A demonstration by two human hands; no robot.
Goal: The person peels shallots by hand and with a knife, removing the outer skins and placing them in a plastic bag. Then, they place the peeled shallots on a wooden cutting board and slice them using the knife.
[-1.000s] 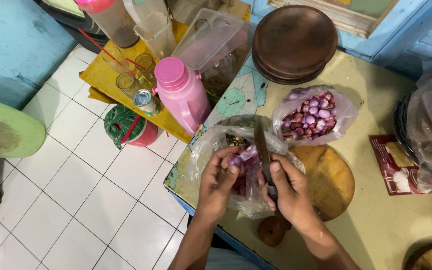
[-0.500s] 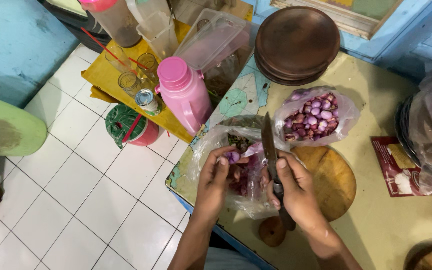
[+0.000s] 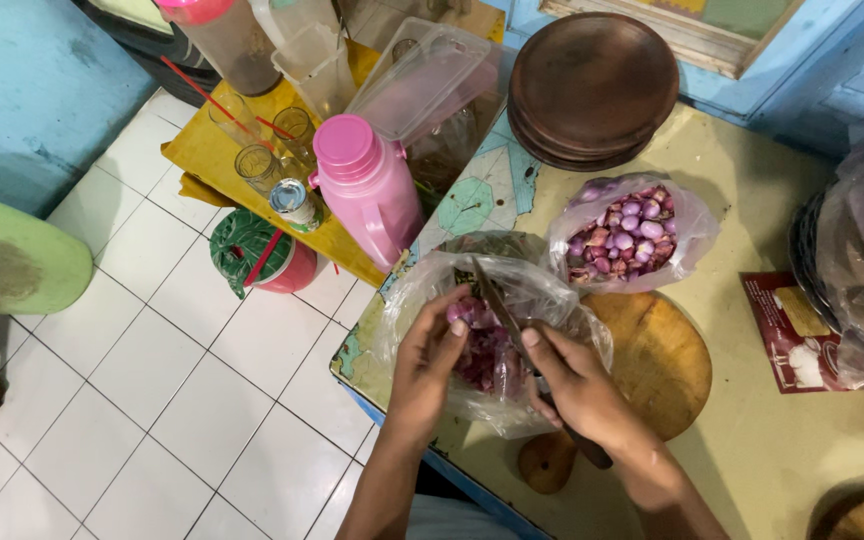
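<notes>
Here the left hand [image 3: 427, 365] pinches a small purple shallot [image 3: 465, 312] between thumb and fingertips, holding it over an open clear plastic bag [image 3: 422, 290] at the near left edge of the table [image 3: 772, 450]. The right hand [image 3: 577, 385] is closed around the handle of a knife [image 3: 500, 305], whose dark blade slants up and away toward the far left, its edge lying right against the shallot. Inside the bag sits a reddish heap of what looks like peel and trimmings, though the crumpled plastic blurs it. Just right of the bag lies a round wooden cutting board [image 3: 662, 360], partly under the right wrist, and farther off a second plastic bag of shallots [image 3: 627, 232] stands open. A pink lidded jug [image 3: 367, 195] stands far left of the hands, beyond the table edge on a lower yellow surface, and a stack of brown plates [image 3: 592, 85] rests at the far side.

The main risk, as I judge it, is the blade: it works close to the left thumb and fingertips with the bulb held in the air, so a slip on smooth skin could carry the edge into a finger. The shallot is small and gripped only at its tip, so it could also pop loose and drop to the tiled floor [image 3: 152, 400], since the bag hangs right at the table's edge
</notes>
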